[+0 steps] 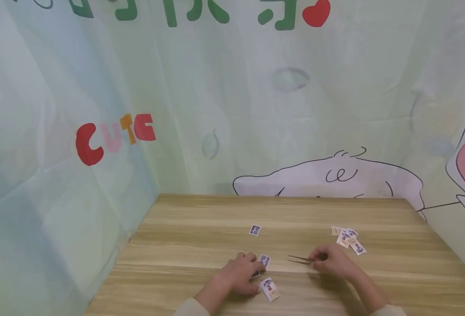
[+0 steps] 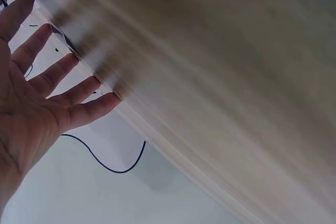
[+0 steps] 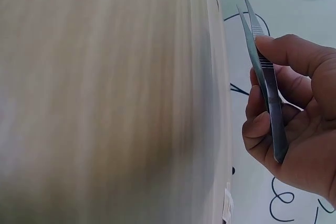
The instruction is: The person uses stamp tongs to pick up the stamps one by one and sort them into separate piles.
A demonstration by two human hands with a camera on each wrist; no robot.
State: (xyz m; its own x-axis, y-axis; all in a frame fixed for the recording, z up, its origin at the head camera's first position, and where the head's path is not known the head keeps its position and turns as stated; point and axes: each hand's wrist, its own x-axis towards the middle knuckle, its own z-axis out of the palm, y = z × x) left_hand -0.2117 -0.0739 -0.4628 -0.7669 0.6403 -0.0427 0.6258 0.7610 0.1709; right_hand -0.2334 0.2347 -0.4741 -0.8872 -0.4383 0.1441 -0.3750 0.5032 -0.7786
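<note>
Wood-grain table (image 1: 177, 237), pale green printed curtain (image 1: 232, 109) behind — right hand (image 1: 331, 262) pinching tweezers (image 3: 273, 98), left hand (image 1: 241, 273), fingers spread, over cards (image 1: 265, 260)

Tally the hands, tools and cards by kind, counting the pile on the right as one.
Hands: 2 (left hand, right hand)
Tweezers: 1
Loose cards: at least 3; left hand may hide more
Card pile: 1
Total: at least 7

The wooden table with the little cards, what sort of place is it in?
Probably a play or craft corner, though I can't be certain. There's a wood-grain table, small picture cards and a creased, pale backdrop with colourful CUTE letters.
</note>
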